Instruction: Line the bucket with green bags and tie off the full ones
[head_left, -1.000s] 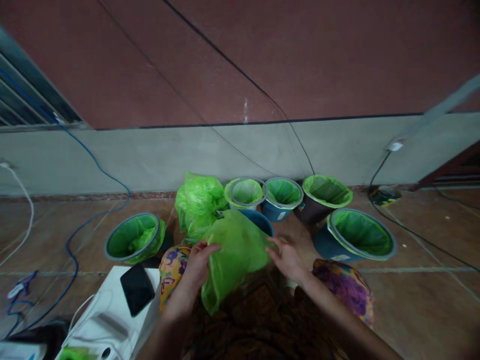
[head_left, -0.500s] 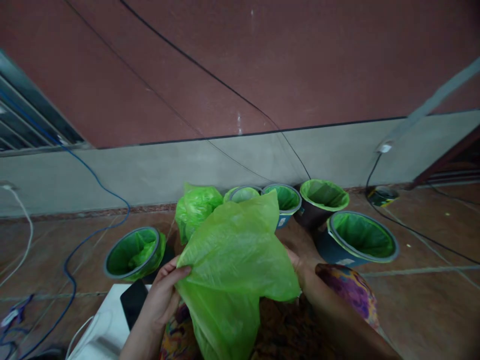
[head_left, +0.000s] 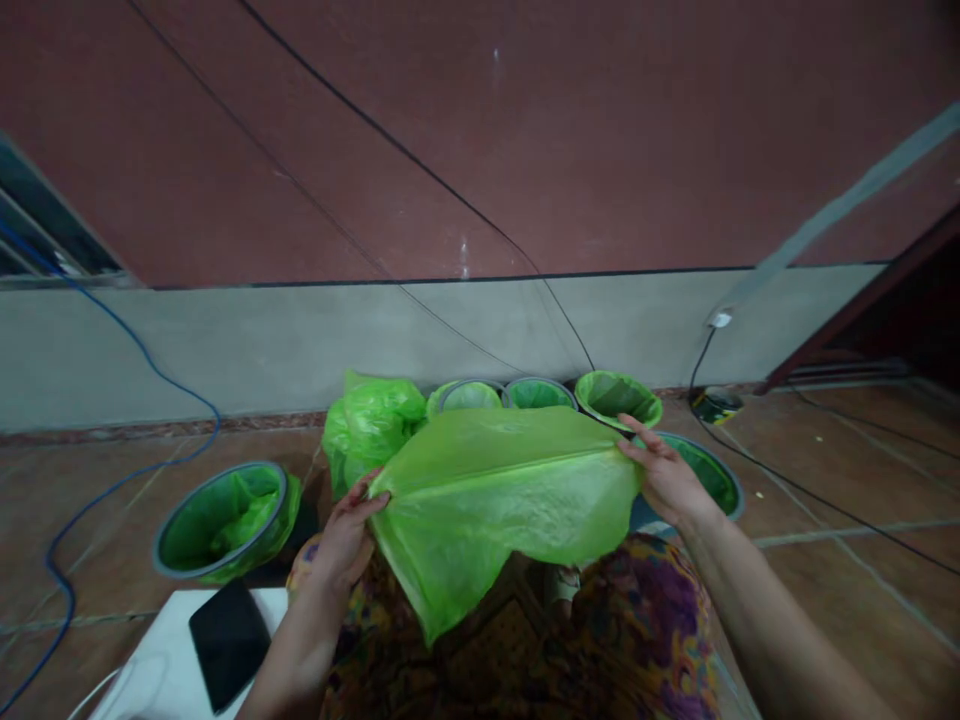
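A thin green plastic bag (head_left: 502, 500) is stretched wide between my two hands above my lap. My left hand (head_left: 346, 530) pinches its left edge. My right hand (head_left: 661, 475) grips its right edge, fingers closed on the plastic. The bag's lower corner hangs down over my patterned clothing (head_left: 630, 630). Behind the bag stand several small bins lined with green bags: one at the left (head_left: 221, 515), others at the back (head_left: 616, 395) and one at the right (head_left: 712, 480), partly hidden by my right hand.
A bunched green bag (head_left: 371, 425) sits beside the back bins. A white box (head_left: 157, 680) with a black phone (head_left: 229, 640) lies at lower left. Blue cable (head_left: 112, 490) and black cables (head_left: 825, 495) cross the tiled floor. A grey-and-red wall stands behind.
My hands have moved apart, spreading the bag from a loose bundle into a wide, taut sheet. The right hand has come out from behind the bag to its right edge.
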